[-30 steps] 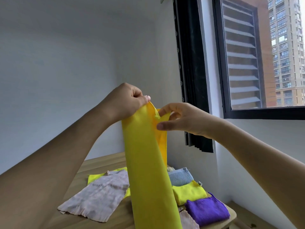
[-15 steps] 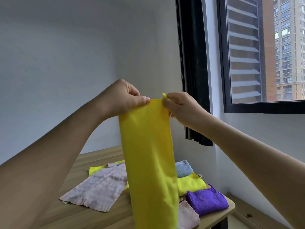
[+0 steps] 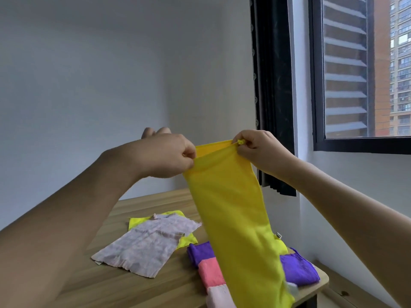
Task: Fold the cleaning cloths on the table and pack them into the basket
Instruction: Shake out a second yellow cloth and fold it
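Two hands, left hand (image 3: 169, 154) and right hand (image 3: 260, 150), are pinching the yellow cloth's (image 3: 235, 218) top corners mid-frame, folding underway; next it's needing halving again.

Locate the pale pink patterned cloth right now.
In the head view, the pale pink cloth lies flat on the table, left of centre, overlapping a yellow-green cloth and left of the hanging yellow cloth.
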Available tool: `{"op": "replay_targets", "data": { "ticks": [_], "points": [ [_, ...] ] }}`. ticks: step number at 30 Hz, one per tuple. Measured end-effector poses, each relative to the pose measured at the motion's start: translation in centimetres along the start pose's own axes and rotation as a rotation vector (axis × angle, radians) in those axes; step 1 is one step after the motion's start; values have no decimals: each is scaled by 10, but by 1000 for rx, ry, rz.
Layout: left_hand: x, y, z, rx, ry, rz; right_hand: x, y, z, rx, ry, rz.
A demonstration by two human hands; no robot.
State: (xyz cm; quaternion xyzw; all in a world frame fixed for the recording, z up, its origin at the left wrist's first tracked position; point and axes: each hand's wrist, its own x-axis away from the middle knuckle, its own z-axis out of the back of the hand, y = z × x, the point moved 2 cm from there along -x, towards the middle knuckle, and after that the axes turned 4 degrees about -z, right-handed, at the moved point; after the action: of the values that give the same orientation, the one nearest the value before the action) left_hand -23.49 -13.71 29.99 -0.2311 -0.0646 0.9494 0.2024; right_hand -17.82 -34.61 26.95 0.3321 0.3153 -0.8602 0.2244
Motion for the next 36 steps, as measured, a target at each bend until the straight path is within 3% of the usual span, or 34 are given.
{"op": "replay_targets", "data": {
  "ticks": [2, 8, 13, 22, 29, 33, 36],
  "points": [
    [3, 2, -4, -168, 111, 27, 0, 1, -4, -21, 12, 23],
    [15, -9, -14, -249, 515, 110, -3, -4, -19, -305, -67, 16],
    [18, -22, -27, -312, 598, 197, -3, -13, -39, -515, -168, 10],
    [12, -55, -67, -307, 535, 344, -15, -11, -88, -567, -187, 2],
    [-14, -88, -132, -267, 307, 375, -33, 21, -153, -324, -306, -132],
    [-30, -116, -154, -244, 232, 408, -53, 26, -179, -181, -237, -123],
    [-37, -129, -145, -265, 338, 417, -69, 18, -177, -195, -85, -115]
  ]
}}
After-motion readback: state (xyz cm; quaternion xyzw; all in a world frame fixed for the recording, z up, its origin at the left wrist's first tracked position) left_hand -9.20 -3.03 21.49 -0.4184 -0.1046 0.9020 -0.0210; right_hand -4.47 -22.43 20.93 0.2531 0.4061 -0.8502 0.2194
